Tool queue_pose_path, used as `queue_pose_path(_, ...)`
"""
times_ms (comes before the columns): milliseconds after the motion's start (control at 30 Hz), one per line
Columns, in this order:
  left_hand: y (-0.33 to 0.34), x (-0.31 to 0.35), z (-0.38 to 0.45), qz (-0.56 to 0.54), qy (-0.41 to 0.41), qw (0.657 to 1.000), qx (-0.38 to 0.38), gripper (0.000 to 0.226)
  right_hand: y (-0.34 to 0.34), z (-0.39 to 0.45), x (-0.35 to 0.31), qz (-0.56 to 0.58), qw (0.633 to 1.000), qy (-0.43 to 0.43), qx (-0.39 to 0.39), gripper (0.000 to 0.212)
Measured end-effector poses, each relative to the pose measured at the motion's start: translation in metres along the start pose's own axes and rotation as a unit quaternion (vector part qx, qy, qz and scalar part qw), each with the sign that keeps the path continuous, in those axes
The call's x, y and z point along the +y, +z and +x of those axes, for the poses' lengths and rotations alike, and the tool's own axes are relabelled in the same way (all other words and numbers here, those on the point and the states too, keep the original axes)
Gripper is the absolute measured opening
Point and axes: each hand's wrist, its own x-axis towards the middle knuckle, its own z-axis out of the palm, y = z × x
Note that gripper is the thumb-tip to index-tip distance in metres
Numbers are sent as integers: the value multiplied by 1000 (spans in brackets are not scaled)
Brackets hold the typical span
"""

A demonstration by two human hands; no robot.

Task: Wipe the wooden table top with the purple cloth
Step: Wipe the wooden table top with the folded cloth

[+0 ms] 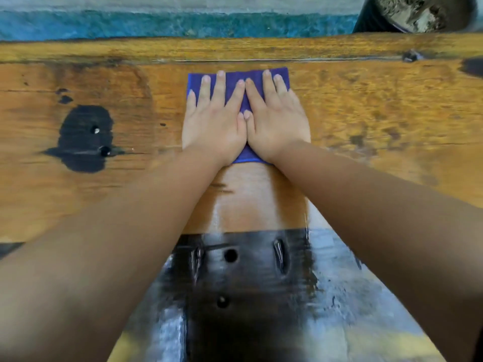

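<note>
A folded purple cloth [232, 82] lies flat on the wooden table top [366, 105], near its far edge. My left hand [214, 121] presses down on the cloth's left half with straight fingers. My right hand [274, 118] lies beside it on the right half, fingers straight too, thumbs touching in the middle. Most of the cloth is hidden under my hands; its far edge and a strip at my wrists show. A shiny streak of wood [245, 202] runs from the cloth back toward me between my forearms.
Dark burnt patches mark the wood at the left [83, 137] and close to me [248, 283], with small holes in them. A dark pot [418, 14] filled with soil stands beyond the table's far right edge. A blue-green floor strip [170, 24] lies behind the table.
</note>
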Motion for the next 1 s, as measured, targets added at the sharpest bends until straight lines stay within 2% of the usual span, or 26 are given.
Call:
queue_pose_path(200, -1, 23, -111, -2, -10, 999, -44, 63, 10, -108, -20, 15, 999, -8, -32, 63)
queue_pose_path(467, 1, 66, -307, -27, -45, 992, -112, 62, 23, -299, -51, 35, 995, -20, -96, 64)
queue_pose_path(800, -23, 117, -518, -38, -9, 982, -184, 60, 8, -524, -93, 34, 984, 33, -169, 61)
queue_pose_path(900, -20, 118, -551, -50, -11, 980, -193, 62, 9, -553, -99, 31, 983, 34, -180, 61)
queue_pose_path(1000, -18, 118, -550, -55, -11, 979, -194, 63, 11, -552, -98, 16, 986, 28, -166, 62)
